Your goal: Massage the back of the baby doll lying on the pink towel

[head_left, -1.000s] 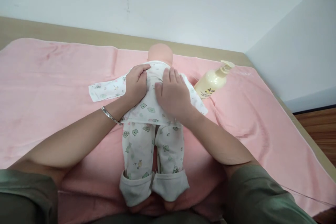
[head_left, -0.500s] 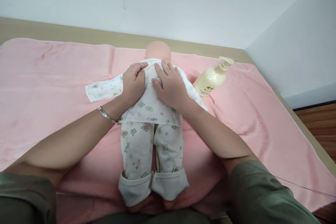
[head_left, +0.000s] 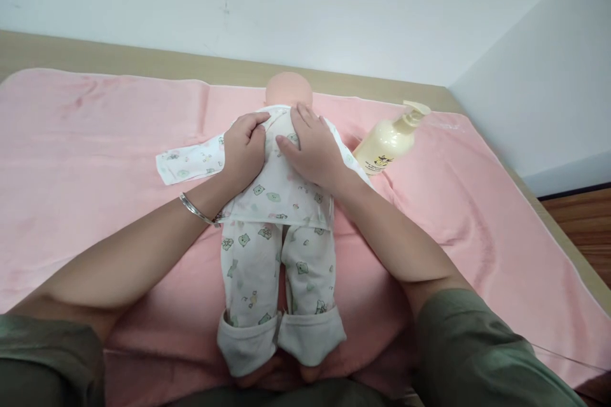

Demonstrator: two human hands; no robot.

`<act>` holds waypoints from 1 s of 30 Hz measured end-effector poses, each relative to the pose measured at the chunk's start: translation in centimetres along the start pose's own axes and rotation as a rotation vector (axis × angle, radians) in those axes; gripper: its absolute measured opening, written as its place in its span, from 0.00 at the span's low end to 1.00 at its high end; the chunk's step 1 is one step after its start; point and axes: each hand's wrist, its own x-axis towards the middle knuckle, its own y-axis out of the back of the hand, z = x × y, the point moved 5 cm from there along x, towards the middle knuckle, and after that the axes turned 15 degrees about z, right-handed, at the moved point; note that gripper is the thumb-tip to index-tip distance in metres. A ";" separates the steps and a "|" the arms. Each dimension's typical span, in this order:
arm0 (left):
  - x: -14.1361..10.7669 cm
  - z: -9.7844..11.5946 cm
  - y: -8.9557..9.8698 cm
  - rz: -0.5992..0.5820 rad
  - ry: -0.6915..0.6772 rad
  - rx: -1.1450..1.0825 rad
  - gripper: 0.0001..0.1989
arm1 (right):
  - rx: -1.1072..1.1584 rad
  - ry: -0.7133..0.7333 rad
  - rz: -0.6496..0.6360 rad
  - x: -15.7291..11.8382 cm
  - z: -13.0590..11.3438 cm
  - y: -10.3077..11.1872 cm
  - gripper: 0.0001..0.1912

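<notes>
A baby doll (head_left: 289,90) lies face down, head away from me, dressed in a white print top (head_left: 281,187) and matching trousers (head_left: 252,273) with turned-up cuffs. At the doll's left-hand side in view, my left hand (head_left: 245,147) is closed around the shoulder and upper side of the top, its fingers curled and partly hidden. My right hand (head_left: 312,149) rests flat on the right of the upper back, fingers stretched out and close together, thumb apart. One sleeve (head_left: 189,160) sticks out to the left; the other is partly covered by my right forearm.
A cream pump bottle (head_left: 389,140) leans at a tilt on the pink blanket (head_left: 95,140), just right of the doll. The blanket covers a wooden surface (head_left: 143,62) whose back edge meets a white wall (head_left: 334,6). A brown wood-grain surface (head_left: 580,222) shows at far right.
My right hand's fingers have drawn closer together, and the hand has turned and slid slightly to the right on the upper back. My left hand stays in place on the doll.
</notes>
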 end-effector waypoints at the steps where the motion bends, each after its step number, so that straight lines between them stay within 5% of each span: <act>1: 0.0 0.0 0.0 0.001 0.001 -0.003 0.16 | -0.018 -0.026 0.012 -0.5 -0.4 0.1 0.37; 4: 0.1 -0.3 -0.1 -0.001 0.021 -0.020 0.17 | -0.081 -0.003 0.029 -3.2 -3.2 0.7 0.36; 7: 0.2 -0.5 -0.1 -0.012 0.058 -0.035 0.17 | -0.084 0.170 -0.028 -4.7 -5.7 0.8 0.34; 10: 0.2 -0.4 0.1 -0.014 0.068 -0.037 0.17 | -0.029 0.199 -0.076 -3.3 -4.6 0.6 0.32; 15: 0.0 -0.1 0.0 0.007 0.032 -0.013 0.16 | -0.050 -0.041 -0.017 -1.0 -1.0 0.6 0.33; 23: 0.3 -0.1 -0.5 -0.105 0.004 0.058 0.22 | -0.041 0.191 -0.007 -4.1 -4.7 0.7 0.34; 27: 0.1 1.3 -0.3 -0.213 -0.071 0.205 0.22 | -0.012 -0.082 -0.031 -1.8 -1.6 0.6 0.38; 30: 0.0 1.7 0.0 -0.174 -0.053 0.278 0.20 | -0.054 -0.279 0.014 -1.0 0.1 0.8 0.41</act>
